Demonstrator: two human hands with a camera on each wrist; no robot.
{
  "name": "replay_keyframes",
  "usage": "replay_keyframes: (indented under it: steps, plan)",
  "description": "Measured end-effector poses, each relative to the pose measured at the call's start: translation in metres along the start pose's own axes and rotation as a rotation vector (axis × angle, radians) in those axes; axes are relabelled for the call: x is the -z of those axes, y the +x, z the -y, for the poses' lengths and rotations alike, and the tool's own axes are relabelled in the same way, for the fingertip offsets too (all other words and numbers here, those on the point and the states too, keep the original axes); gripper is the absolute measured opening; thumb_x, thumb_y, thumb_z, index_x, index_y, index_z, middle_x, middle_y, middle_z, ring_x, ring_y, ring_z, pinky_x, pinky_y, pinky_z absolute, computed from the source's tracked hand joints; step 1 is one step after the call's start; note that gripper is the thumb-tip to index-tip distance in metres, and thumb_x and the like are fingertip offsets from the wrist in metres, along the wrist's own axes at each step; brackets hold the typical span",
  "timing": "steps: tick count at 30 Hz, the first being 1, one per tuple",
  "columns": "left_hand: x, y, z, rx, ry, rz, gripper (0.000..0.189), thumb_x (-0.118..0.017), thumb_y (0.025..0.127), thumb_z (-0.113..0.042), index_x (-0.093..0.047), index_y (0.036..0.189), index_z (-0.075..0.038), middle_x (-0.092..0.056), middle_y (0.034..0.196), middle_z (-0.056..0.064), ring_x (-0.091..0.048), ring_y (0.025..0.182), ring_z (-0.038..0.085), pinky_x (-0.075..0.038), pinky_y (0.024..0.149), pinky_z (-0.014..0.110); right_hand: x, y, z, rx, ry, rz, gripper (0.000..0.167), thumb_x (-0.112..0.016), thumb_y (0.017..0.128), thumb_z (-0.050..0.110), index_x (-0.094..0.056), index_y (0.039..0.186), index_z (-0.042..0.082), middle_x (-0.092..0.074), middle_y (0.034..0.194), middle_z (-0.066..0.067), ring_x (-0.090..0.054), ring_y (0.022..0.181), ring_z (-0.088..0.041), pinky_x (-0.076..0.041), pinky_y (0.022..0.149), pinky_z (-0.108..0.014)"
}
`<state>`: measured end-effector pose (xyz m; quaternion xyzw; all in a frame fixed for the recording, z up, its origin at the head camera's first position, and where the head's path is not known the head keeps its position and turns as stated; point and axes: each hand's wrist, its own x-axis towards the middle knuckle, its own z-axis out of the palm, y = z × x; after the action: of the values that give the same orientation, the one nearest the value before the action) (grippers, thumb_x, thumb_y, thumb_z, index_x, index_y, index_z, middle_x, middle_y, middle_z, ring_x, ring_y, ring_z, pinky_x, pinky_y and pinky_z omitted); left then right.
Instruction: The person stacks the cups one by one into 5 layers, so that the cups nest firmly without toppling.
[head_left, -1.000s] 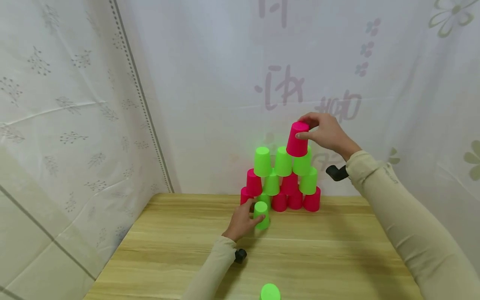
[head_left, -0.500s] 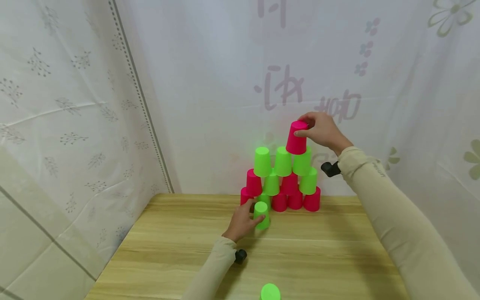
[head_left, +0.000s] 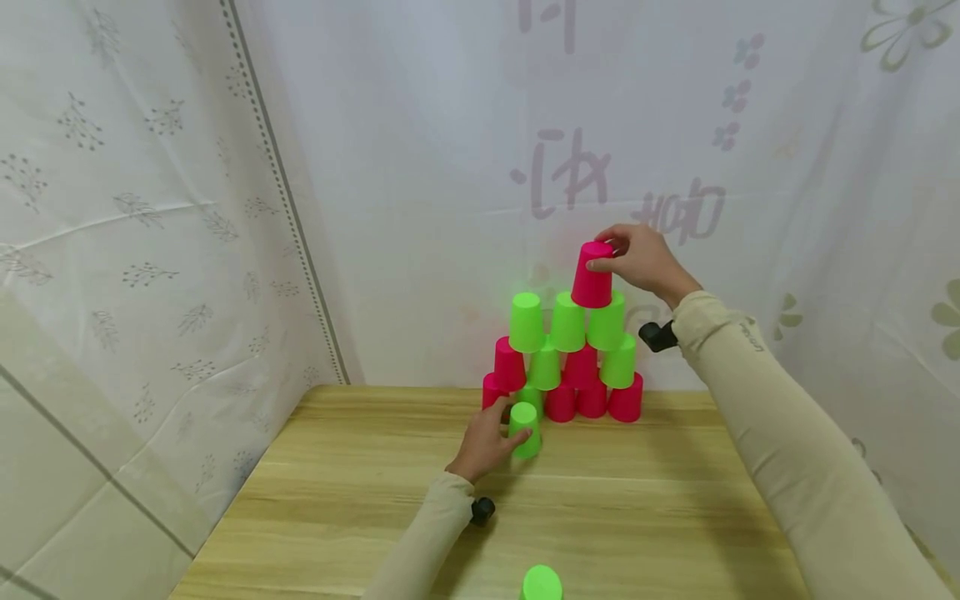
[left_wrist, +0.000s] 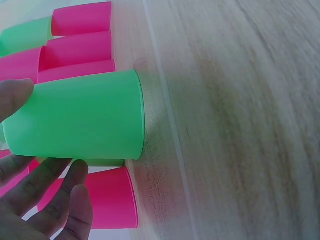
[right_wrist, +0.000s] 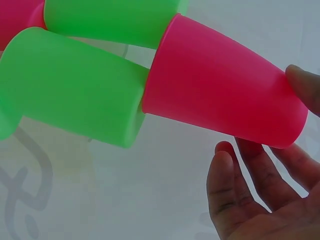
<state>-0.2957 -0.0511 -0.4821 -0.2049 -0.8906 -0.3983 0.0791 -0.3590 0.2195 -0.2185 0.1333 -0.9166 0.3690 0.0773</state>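
Note:
An upside-down pink cup [head_left: 592, 275] is at the top of a stacked cup pyramid, pinched near its base by my right hand [head_left: 647, 263]. In the right wrist view, the pink cup's [right_wrist: 220, 85] rim meets two green cups of the third row, the nearer green cup [right_wrist: 75, 87] and one behind. My left hand [head_left: 482, 443] has thumb and fingers on either side of an upside-down green cup [head_left: 524, 432] standing on the table before the pyramid. The left wrist view shows that green cup [left_wrist: 80, 117] with its rim down on the wood.
Green and pink cups form the pyramid's lower rows, including a pink cup [head_left: 626, 398] at bottom right. Another green cup [head_left: 542, 583] stands at the near table edge. The wooden table [head_left: 337, 483] backs onto a patterned white curtain [head_left: 420, 208].
My right hand and the pink cup have shifted slightly down and left over the third row. My left hand stays on the green cup.

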Motion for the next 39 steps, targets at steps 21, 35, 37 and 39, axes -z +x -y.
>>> replay_keyframes:
  steps: [21, 35, 37, 39]
  plan:
    - [0.028, 0.000, -0.023, -0.129, 0.069, -0.016, 0.044, -0.076, 0.090, -0.027, -0.058, 0.124, -0.008, -0.072, 0.113, 0.009, -0.070, 0.098, 0.023, -0.060, 0.088, 0.041, 0.019, -0.042, -0.010, 0.060, -0.003, -0.073, 0.064, -0.071, 0.092, 0.034, -0.046, 0.145, 0.008, -0.055, 0.139, -0.020, -0.054, 0.124, -0.038, -0.050, 0.098, -0.054]
    - [0.074, 0.014, -0.062, -0.283, 0.104, 0.044, 0.042, -0.076, 0.089, -0.025, -0.059, 0.122, -0.005, -0.074, 0.107, 0.008, -0.071, 0.091, 0.020, -0.061, 0.084, 0.039, 0.008, -0.111, -0.008, 0.263, -0.050, -0.079, 0.047, -0.077, 0.089, 0.022, -0.061, 0.131, 0.014, -0.070, 0.118, -0.007, -0.063, 0.093, 0.000, -0.053, 0.076, -0.016]
    - [0.080, 0.016, -0.066, -0.290, 0.108, 0.062, 0.042, -0.076, 0.089, -0.025, -0.060, 0.122, -0.005, -0.074, 0.105, 0.008, -0.071, 0.090, 0.020, -0.061, 0.083, 0.040, 0.003, -0.120, -0.011, 0.321, -0.055, -0.064, 0.046, -0.079, 0.087, 0.020, -0.062, 0.129, 0.014, -0.070, 0.114, -0.005, -0.063, 0.093, 0.000, -0.054, 0.074, -0.018]
    - [0.084, 0.018, -0.069, -0.293, 0.111, 0.068, 0.043, -0.077, 0.088, -0.024, -0.059, 0.122, -0.006, -0.074, 0.104, 0.008, -0.071, 0.089, 0.020, -0.061, 0.082, 0.039, -0.003, -0.128, -0.014, 0.386, -0.054, -0.044, 0.044, -0.081, 0.085, 0.016, -0.064, 0.126, 0.015, -0.071, 0.111, -0.002, -0.062, 0.091, 0.004, -0.055, 0.072, -0.020]
